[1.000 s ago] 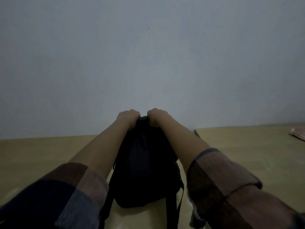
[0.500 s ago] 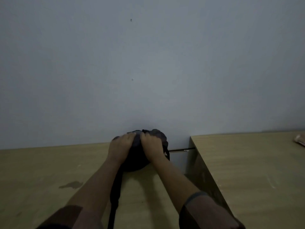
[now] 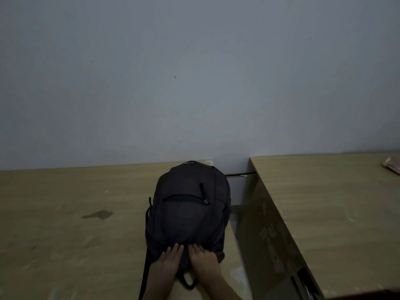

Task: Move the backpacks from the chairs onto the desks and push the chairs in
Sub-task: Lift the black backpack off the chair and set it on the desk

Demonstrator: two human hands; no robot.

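A black backpack (image 3: 187,208) lies flat on the light wooden desk (image 3: 65,224), its far end near the wall and its front pocket facing up. My left hand (image 3: 167,259) and my right hand (image 3: 203,259) rest side by side on its near end, fingers spread flat on the fabric, gripping nothing. A strap trails off the near end toward me. No chair is in view.
A second, higher desk (image 3: 324,213) stands to the right, with a narrow gap between the two. A pinkish object (image 3: 391,165) lies at its far right edge. A dark stain (image 3: 97,215) marks the left desk. A plain wall rises behind.
The backpack stood held by its top near me, was pushed toward the wall, and now lies flat. My hands have shifted from its top to its near end.
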